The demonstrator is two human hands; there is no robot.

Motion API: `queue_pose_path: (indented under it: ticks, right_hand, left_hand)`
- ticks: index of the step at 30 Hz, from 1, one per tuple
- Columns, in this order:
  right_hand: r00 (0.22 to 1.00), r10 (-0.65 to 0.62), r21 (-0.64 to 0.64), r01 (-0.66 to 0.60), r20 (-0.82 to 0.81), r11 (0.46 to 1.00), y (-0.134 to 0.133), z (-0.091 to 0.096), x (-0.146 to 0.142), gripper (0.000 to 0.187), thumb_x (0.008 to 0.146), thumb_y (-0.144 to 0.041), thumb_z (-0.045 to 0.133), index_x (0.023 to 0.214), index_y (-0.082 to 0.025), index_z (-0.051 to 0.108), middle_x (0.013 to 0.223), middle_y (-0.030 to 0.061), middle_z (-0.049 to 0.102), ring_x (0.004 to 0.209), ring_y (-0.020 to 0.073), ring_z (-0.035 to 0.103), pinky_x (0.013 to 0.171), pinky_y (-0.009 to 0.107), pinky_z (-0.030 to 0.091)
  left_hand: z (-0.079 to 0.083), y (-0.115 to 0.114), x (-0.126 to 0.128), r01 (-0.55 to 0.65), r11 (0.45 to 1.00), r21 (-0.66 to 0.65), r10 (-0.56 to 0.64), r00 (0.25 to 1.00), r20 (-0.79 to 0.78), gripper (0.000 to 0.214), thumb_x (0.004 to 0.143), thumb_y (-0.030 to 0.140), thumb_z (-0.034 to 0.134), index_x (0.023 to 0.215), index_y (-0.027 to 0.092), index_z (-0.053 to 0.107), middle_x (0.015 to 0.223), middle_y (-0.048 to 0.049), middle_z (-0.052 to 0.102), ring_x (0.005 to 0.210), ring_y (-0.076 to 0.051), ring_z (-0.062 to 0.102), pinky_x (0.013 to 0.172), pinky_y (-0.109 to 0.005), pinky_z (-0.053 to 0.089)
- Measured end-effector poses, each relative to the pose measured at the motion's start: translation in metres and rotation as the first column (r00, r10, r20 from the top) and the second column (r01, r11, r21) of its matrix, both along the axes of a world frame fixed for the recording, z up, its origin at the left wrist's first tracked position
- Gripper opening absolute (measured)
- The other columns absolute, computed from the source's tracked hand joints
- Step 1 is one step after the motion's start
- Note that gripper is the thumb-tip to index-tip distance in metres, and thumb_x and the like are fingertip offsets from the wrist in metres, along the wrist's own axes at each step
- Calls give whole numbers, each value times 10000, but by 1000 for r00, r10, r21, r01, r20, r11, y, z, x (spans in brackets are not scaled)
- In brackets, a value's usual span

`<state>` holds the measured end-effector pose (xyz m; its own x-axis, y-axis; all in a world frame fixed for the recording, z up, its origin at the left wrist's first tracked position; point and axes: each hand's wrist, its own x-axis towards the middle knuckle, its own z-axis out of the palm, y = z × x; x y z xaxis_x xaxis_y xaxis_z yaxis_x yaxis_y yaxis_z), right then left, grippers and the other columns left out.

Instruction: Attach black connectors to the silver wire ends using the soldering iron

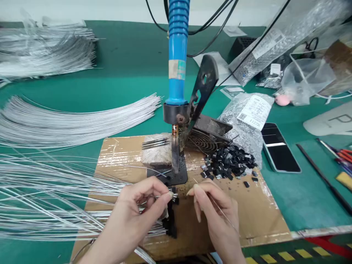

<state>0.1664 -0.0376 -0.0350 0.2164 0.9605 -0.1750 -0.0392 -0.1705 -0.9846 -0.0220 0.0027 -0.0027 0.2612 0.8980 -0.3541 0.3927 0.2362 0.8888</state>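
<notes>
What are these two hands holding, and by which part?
The left hand pinches silvery-gray wire near its end; the right hand holds a thin solder wire near its tip.

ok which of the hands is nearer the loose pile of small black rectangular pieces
Right. The right hand is by the near-left edge of the pile of small black rectangular pieces; the left hand is farther away, off to the left.
</notes>
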Motion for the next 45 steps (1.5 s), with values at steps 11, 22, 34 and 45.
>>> queue_pose_path:
  ticks: [11, 22, 34, 45]
  right_hand:
    - [987, 93, 33, -89, -134, 995, 0, 1, -13, 170, 1006, -329, 707, 1018, -324, 876, 791, -7, 658, 587, 85, 564, 518, 218, 404]
    - [855, 93, -48, -137, -511, 989, 3, -10, -23, 130, 948, -377, 800, 977, -278, 879, 767, -20, 639, 452, 18, 509, 425, 133, 408]
    - [813, 43, -76, -106, -580, 991, 0, -14, -28, 119, 908, -355, 849, 895, -238, 866, 716, -26, 659, 418, 7, 495, 393, 109, 398]
    - [801, 18, -145, -130, -598, 981, 1, -5, -24, 223, 860, -406, 884, 819, -190, 848, 636, -30, 649, 386, 10, 449, 371, 122, 360]
  left_hand:
    - [2, 1, -2, -21, 998, 62, 17, 998, 63, 239, 967, 343, 673, 780, 205, 731, 631, 27, 593, 579, -123, 502, 532, -193, 397]
    - [-5, -3, -5, -21, 995, 94, 19, 1000, 25, 236, 1005, 357, 653, 831, 214, 726, 653, 30, 640, 584, -119, 526, 547, -186, 421]
    - [6, -7, 7, -124, 991, 42, 123, 992, 20, 228, 959, 371, 676, 794, 224, 730, 644, 30, 650, 585, -132, 534, 573, -228, 400]
    - [7, -10, 7, -126, 992, 21, 126, 992, -10, 240, 956, 373, 661, 777, 222, 715, 638, 23, 628, 592, -142, 503, 576, -250, 367]
